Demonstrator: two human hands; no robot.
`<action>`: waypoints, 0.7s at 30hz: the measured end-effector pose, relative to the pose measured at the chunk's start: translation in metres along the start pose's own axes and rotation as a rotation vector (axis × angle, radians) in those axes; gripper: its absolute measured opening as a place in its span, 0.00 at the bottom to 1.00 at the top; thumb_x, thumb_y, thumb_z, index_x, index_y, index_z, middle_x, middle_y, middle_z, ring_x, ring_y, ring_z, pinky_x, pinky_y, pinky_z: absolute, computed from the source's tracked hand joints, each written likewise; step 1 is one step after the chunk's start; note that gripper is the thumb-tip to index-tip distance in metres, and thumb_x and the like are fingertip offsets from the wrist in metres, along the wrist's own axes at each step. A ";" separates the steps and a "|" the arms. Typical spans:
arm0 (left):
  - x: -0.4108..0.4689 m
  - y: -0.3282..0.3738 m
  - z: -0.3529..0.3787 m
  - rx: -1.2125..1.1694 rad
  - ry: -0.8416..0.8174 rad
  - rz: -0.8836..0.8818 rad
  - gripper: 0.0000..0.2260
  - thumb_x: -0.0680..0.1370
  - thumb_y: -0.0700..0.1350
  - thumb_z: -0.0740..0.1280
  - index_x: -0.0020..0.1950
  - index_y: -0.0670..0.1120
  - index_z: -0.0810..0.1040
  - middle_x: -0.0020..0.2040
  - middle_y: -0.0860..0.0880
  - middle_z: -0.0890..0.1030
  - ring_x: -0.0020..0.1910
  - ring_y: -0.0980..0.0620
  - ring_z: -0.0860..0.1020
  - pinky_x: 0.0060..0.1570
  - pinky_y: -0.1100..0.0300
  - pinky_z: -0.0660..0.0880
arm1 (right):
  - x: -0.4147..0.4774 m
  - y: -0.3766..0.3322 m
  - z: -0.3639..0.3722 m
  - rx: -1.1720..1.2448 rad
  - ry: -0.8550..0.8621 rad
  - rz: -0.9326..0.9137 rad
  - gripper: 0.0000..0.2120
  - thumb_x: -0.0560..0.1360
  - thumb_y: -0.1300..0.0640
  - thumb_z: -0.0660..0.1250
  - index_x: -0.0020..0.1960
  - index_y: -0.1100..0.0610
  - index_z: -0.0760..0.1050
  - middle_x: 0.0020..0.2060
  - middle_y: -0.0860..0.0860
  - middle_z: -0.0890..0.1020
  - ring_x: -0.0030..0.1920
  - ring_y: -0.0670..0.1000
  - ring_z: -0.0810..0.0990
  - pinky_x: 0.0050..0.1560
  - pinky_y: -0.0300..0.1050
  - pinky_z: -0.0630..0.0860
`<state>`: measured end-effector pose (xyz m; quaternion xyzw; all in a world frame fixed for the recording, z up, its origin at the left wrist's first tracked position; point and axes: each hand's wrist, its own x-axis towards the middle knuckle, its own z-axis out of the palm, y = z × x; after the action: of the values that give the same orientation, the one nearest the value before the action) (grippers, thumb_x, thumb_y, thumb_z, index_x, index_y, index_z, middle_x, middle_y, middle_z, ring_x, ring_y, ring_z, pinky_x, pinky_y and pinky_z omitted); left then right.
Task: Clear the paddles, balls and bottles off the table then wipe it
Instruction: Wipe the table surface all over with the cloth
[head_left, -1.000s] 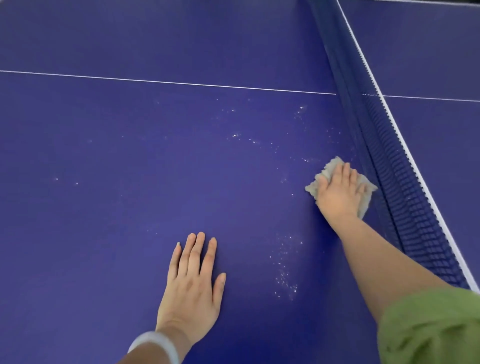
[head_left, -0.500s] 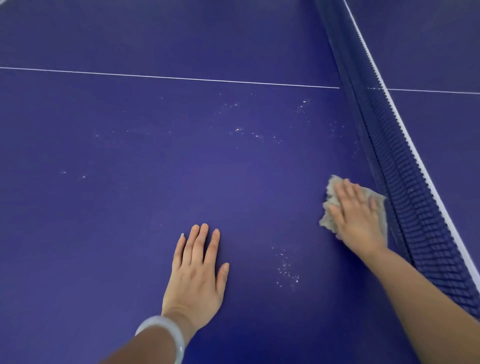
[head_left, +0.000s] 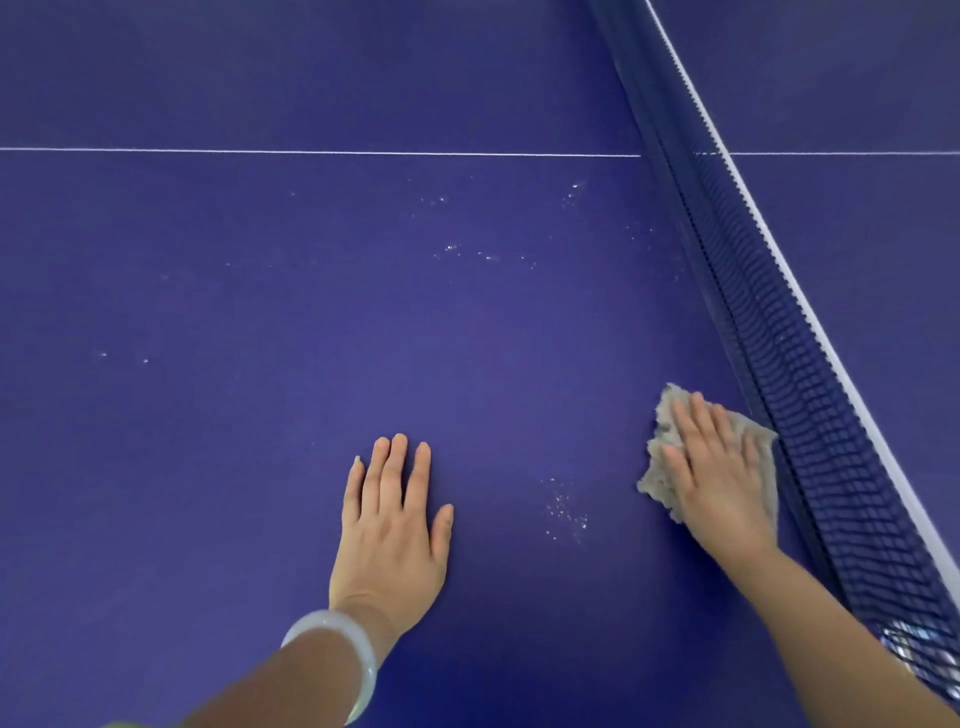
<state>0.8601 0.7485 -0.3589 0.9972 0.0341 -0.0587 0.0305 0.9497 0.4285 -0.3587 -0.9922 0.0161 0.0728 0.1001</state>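
The blue table-tennis table (head_left: 260, 322) fills the view. My right hand (head_left: 719, 475) presses flat, fingers straight, on a grey cloth (head_left: 660, 467) lying on the table just left of the net (head_left: 810, 415). My left hand (head_left: 392, 525) rests palm down with fingers straight on the table, to the left of the cloth, a pale bangle on its wrist. Whitish specks (head_left: 563, 512) dot the surface between the two hands, and more specks (head_left: 467, 252) lie farther away. No paddles, balls or bottles are in view.
The dark net with its white top band runs diagonally from the top middle to the bottom right. A white centre line (head_left: 311, 151) crosses the table far from me. The other half of the table (head_left: 883, 234) lies beyond the net.
My right hand has dragged the cloth along the net toward me. My left hand has stayed flat on the table.
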 end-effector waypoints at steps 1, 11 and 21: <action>0.000 0.000 0.000 -0.006 0.002 -0.002 0.29 0.81 0.57 0.46 0.77 0.43 0.63 0.76 0.41 0.64 0.77 0.43 0.60 0.74 0.43 0.55 | -0.019 -0.002 0.003 0.011 0.016 0.076 0.31 0.79 0.38 0.34 0.79 0.47 0.42 0.79 0.45 0.47 0.78 0.43 0.40 0.77 0.52 0.38; 0.000 -0.003 0.004 -0.047 0.009 0.010 0.29 0.81 0.57 0.44 0.79 0.44 0.58 0.78 0.42 0.60 0.78 0.43 0.55 0.76 0.43 0.53 | -0.006 -0.111 0.029 -0.056 -0.021 -0.145 0.27 0.83 0.44 0.39 0.79 0.48 0.39 0.79 0.45 0.42 0.78 0.46 0.37 0.76 0.52 0.33; -0.002 -0.006 0.004 -0.105 0.012 0.039 0.30 0.81 0.58 0.41 0.79 0.45 0.56 0.79 0.42 0.56 0.79 0.43 0.50 0.77 0.45 0.47 | -0.122 -0.118 0.050 0.003 0.084 0.305 0.32 0.80 0.38 0.38 0.79 0.50 0.37 0.79 0.49 0.41 0.78 0.51 0.38 0.77 0.58 0.37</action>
<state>0.8577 0.7540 -0.3633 0.9951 0.0179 -0.0503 0.0836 0.8274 0.5567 -0.3664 -0.9802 0.1711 0.0456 0.0888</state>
